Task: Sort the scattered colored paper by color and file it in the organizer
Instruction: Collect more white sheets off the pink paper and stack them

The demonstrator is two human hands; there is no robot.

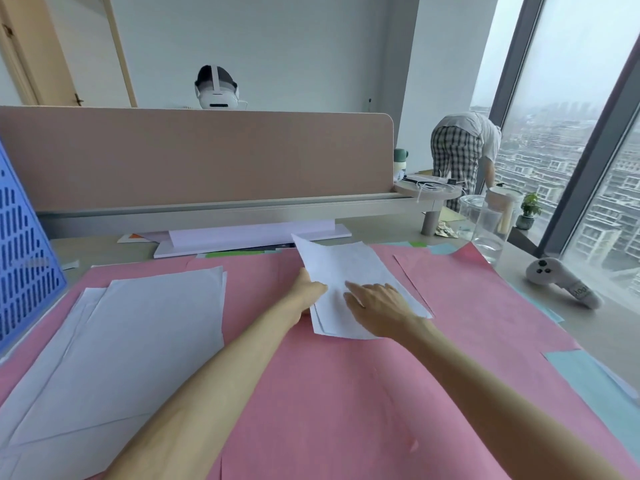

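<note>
1. At the middle of the surface, a small bundle of white sheets lies askew on the pink paper, its far corner pointing toward the white riser.
2. The left hand meets the bundle at its left edge and pinches it, thumb on top of the paper.
3. The right hand lies flat on the near half of the same sheets, its fingers straight and slightly spread, pressing down and curled round nothing.
4. A larger white stack sits loosely fanned on the pink paper to the left, well apart from both hands.
5. The blue perforated organizer stands at the far left, beside that stack.
6. Light blue paper shows at the right edge of the pink paper, and green paper peeks out just below the riser.
7. Hidden or unclear:
   - The left hand's fingers go under the sheets and cannot be seen.
   - How many sheets the bundle holds cannot be told; at least two edges show at its near corner.
   - The organizer is cut off by the frame, so its compartments are not visible.
   - The green paper is mostly covered by the riser and the pink paper.
   - The near corners of the white stack run out of view.
</note>
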